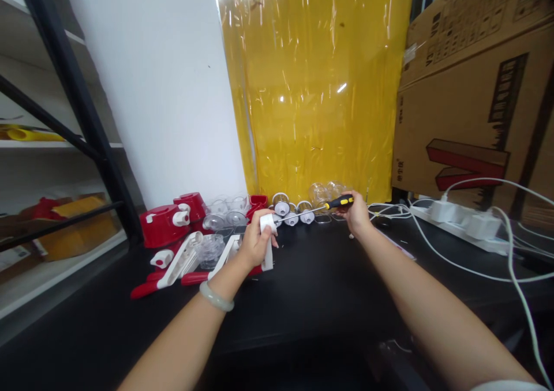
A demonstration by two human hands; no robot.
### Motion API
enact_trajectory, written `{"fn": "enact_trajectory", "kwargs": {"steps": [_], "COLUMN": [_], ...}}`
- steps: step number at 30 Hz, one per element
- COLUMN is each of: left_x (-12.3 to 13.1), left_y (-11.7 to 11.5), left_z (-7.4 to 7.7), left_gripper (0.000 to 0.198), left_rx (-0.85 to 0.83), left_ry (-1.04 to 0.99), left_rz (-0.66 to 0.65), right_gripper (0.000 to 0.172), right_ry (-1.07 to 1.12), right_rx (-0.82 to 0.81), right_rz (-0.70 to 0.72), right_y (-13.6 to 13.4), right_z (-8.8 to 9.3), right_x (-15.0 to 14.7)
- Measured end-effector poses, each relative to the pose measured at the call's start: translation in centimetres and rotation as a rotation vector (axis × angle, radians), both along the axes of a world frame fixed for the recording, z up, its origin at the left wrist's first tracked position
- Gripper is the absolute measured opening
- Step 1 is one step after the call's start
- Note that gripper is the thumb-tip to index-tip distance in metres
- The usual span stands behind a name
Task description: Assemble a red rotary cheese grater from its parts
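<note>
Gripping a white plastic part (268, 225), the left hand (253, 247) is keeping its fingers curled tight around it, just above the black table (320, 299). The right hand (357, 215) is clamped on one screwdriver (340, 202) by its yellow-and-black handle, and the thin metal shaft is pointing left with its tip meeting the top of the white part. That part is looking blocky and elongated, and its lower end is hanging down past the palm. A pale green bracelet (216, 297) is sitting on the left wrist. Behind the left hand, two red housings (161, 225) are standing side by side and three small white-capped round pieces (291, 217) are sitting in a cluster. Two white plugs (480, 225) are sitting in the power strip (459, 229) on the right.
</note>
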State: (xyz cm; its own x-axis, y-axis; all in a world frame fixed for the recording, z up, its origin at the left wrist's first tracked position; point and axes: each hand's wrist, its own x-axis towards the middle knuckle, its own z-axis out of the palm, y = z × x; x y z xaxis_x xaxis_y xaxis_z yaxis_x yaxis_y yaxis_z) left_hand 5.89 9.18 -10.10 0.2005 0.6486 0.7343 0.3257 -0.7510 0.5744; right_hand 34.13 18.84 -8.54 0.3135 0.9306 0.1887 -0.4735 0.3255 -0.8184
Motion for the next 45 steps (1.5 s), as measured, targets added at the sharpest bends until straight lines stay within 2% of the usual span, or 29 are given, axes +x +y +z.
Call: {"fn": "enact_trajectory", "kwargs": {"steps": [2, 4, 13, 20, 24, 29, 31, 33, 35, 39, 45], "left_x": [0.1, 0.2, -0.1, 0.1, -0.1, -1.2, -1.5, -1.6, -1.5, -1.2, -1.1], "left_y": [0.0, 0.1, 0.3, 0.2, 0.2, 0.2, 0.2, 0.2, 0.2, 0.2, 0.4], "left_z": [0.0, 0.0, -0.2, 0.1, 0.2, 0.6, 0.7, 0.8, 0.8, 0.8, 0.6], "left_gripper": [0.051, 0.051, 0.049, 0.046, 0.046, 0.042, 0.042, 0.042, 0.041, 0.037, 0.034], "left_rx": [-0.031, -0.042, -0.048, -0.004, 0.044, 0.151, 0.154, 0.143, 0.124, 0.069, 0.035], "left_ry": [-0.057, -0.077, -0.112, -0.086, -0.018, 0.250, 0.288, 0.291, 0.271, 0.209, 0.168], "left_rz": [-0.053, -0.083, -0.089, 0.002, 0.092, 0.250, 0.275, 0.281, 0.265, 0.208, 0.165], "right_gripper": [0.016, 0.015, 0.040, 0.046, 0.050, 0.052, 0.050, 0.049, 0.040, 0.022, 0.017], "right_ry": [0.001, 0.014, 0.046, -0.004, -0.028, -0.067, -0.046, 0.013, 0.088, 0.188, 0.138], "right_rx": [0.047, 0.103, 0.283, 0.323, 0.275, 0.102, 0.007, -0.073, -0.085, -0.013, -0.072], "right_rz": [-0.024, -0.043, -0.077, -0.086, -0.082, -0.080, -0.027, 0.056, 0.098, 0.042, 0.063], "right_y": [-0.1, -0.2, -0.2, -0.2, -0.4, -0.1, 0.2, 0.5, 0.5, 0.4, 0.7], "right_z": [0.2, 0.3, 0.6, 0.6, 0.4, -0.5, -0.8, -1.0, -1.2, -1.8, -2.3], "right_x": [0.0, 0.1, 0.2, 0.2, 0.1, -0.4, -0.6, -0.9, -1.1, -1.5, -1.7]}}
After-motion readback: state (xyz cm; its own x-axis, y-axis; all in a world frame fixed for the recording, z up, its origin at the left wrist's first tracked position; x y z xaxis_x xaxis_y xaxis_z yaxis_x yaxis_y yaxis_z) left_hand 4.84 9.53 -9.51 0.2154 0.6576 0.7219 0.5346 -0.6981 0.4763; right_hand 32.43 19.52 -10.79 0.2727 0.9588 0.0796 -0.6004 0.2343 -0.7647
